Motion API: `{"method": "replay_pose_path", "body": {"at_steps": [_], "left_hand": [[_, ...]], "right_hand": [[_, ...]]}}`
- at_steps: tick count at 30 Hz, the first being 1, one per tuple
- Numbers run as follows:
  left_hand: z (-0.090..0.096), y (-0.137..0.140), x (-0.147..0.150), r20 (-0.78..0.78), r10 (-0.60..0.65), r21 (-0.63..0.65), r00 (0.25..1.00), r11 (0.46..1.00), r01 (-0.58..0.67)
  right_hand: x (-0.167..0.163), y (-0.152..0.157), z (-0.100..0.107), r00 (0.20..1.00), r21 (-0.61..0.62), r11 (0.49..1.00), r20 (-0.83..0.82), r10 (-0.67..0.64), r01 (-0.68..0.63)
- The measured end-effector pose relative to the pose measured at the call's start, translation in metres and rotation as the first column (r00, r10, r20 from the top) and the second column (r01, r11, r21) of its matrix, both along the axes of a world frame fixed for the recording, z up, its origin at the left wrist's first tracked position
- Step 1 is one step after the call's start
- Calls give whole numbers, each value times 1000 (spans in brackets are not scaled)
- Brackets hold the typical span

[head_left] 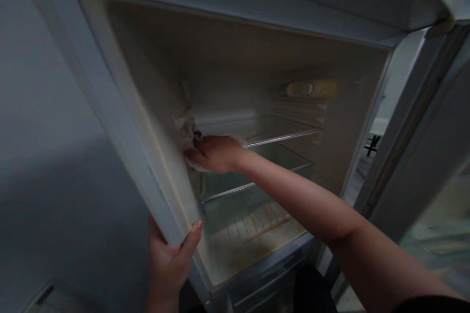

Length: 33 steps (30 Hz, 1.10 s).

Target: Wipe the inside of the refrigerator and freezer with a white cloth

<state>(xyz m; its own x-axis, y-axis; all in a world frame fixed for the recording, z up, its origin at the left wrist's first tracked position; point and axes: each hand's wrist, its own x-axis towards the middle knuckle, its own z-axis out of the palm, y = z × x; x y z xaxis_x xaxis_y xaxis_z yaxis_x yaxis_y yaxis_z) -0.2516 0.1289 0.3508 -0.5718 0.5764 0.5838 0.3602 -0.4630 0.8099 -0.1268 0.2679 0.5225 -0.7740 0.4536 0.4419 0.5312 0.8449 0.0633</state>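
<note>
My right hand (216,153) reaches into an open refrigerator (143,176) and is closed on a crumpled whitish cloth (189,129). The cloth lies against the inner left wall, by the end of the upper glass shelf (290,135). Part of the cloth is hidden under my fingers. Lower down, my left hand (172,257) grips the front left edge of the refrigerator, with the thumb on the inner side and the fingers wrapped round the outer side. A second glass shelf (238,189) sits below my right wrist.
Brownish stains mark the refrigerator floor (253,254). A yellowed lamp cover (312,89) is on the inner right wall. The refrigerator door (411,156) stands swung out at the right. Below the compartment is a drawer (271,274), and my dark-clothed knee (312,291) is close to it.
</note>
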Motion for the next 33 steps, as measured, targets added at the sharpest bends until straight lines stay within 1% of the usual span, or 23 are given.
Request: {"method": "replay_pose_path", "body": {"at_steps": [2, 4, 6, 8, 10, 12, 14, 15, 17, 19, 20, 21, 23, 26, 29, 31, 33], "left_hand": [[1, 0, 0, 7, 6, -13, 1000, 1000, -5], [2, -1, -1, 24, 5, -34, 1000, 999, -4], [2, -1, -2, 32, 2, -45, 999, 999, -1], [1, 0, -3, 27, -3, -43, 1000, 999, 4], [0, 1, -3, 23, -7, -31, 1000, 999, 7], [1, 1, -2, 26, -13, -17, 1000, 1000, 13], [3, 1, 1, 31, -10, -1, 999, 1000, 10], [4, 0, 2, 29, -9, 1, 1000, 1000, 9], [6, 0, 3, 7, -6, 7, 1000, 1000, 6], [6, 0, 3, -17, -5, 15, 1000, 1000, 5], [6, 0, 3, -27, -4, 19, 1000, 1000, 4], [5, 0, 2, -34, -6, 22, 999, 1000, 6], [5, 0, 2, -40, -15, 27, 999, 1000, 16], [5, -1, 2, -53, -19, 27, 998, 999, 21], [5, -1, 1, -61, 9, 14, 998, 1000, -8], [4, 0, 0, -52, 19, 8, 998, 1000, -18], [2, 1, -1, -36, 7, 11, 999, 1000, -7]], "right_hand": [[5, -9, -7, 1000, 107, 994, -20, -22, 24], [26, -4, -13, 998, 171, 984, -48, -38, 46], [61, 12, -17, 994, 184, 977, -43, -103, 109], [106, 32, -20, 971, 176, 955, -35, -235, 237], [154, 53, -24, 922, 170, 907, -41, -385, 386], [196, 70, -30, 852, 141, 840, -101, -514, 524], [225, 81, -38, 809, 144, 797, -165, -565, 586], [233, 84, -43, 793, 155, 781, -203, -574, 605], [237, 84, -54, 760, 179, 747, -290, -581, 640], [228, 79, -64, 726, 190, 718, -376, -576, 669], [220, 74, -69, 719, 194, 715, -404, -565, 671], [211, 69, -73, 726, 200, 724, -417, -547, 661], [188, 56, -79, 769, 220, 763, -403, -496, 607], [148, 33, -84, 853, 265, 832, -347, -390, 488], [116, 18, -86, 917, 319, 872, -274, -289, 370], [113, 22, -85, 938, 337, 882, -223, -264, 329], [131, 36, -81, 925, 318, 873, -218, -312, 370]]}}
